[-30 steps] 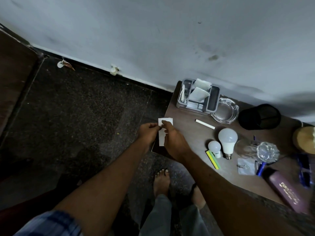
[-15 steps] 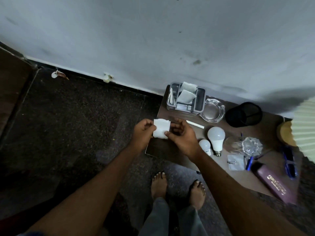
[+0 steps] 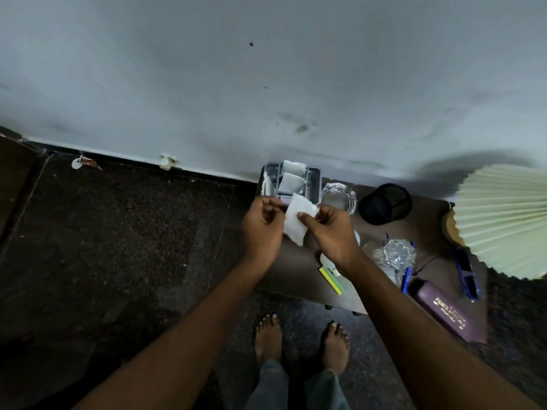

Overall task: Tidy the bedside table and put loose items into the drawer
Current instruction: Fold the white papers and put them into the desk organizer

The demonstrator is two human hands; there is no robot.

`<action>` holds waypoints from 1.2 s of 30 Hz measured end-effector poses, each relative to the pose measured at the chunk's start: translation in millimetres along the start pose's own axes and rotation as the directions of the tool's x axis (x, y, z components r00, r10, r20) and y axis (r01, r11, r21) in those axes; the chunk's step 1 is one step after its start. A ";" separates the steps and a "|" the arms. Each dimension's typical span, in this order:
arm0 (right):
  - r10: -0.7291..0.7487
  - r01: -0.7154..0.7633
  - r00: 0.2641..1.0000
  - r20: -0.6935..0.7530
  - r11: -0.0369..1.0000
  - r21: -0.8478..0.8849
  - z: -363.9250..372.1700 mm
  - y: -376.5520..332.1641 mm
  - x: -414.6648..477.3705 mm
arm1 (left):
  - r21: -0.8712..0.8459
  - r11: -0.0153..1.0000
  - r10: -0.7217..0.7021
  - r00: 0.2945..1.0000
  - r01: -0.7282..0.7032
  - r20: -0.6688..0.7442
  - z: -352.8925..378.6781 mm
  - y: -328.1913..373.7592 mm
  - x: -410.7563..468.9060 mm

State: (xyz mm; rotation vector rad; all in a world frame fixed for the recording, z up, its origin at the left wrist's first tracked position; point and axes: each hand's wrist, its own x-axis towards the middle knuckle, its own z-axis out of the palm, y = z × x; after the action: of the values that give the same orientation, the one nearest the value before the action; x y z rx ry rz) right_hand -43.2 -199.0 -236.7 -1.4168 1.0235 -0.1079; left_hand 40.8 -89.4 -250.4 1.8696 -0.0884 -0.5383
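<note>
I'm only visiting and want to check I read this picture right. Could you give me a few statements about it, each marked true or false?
1. The left hand and the right hand both hold one white paper. True.
2. The grey organizer is empty. False: white papers sit in it.
3. A glass ashtray stands beside the organizer. True.
4. The mesh cup is red. False: it is black.
5. The person wears shoes. False: the feet are bare.
</note>
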 end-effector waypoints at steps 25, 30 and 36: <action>-0.212 0.205 0.975 -0.068 0.974 -0.097 -33.5 -39.6 41.1 | -0.137 0.990 0.044 0.988 -0.023 0.149 55.2 44.6 20.6; -0.207 0.201 0.976 -0.064 0.975 -0.093 -34.2 -35.0 57.9 | -0.027 0.996 0.083 0.977 -0.080 0.196 58.5 39.6 33.4; -0.208 0.198 0.976 -0.064 0.970 -0.142 -30.6 -27.2 74.9 | 0.081 0.977 0.175 0.956 -0.198 0.235 60.2 28.4 44.7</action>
State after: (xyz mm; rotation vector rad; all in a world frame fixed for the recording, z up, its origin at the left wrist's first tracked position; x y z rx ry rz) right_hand -4.6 -274.5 -247.2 -1.6506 0.9614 -0.2496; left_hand 62.0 -166.7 -254.8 1.8700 -0.4488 -0.6235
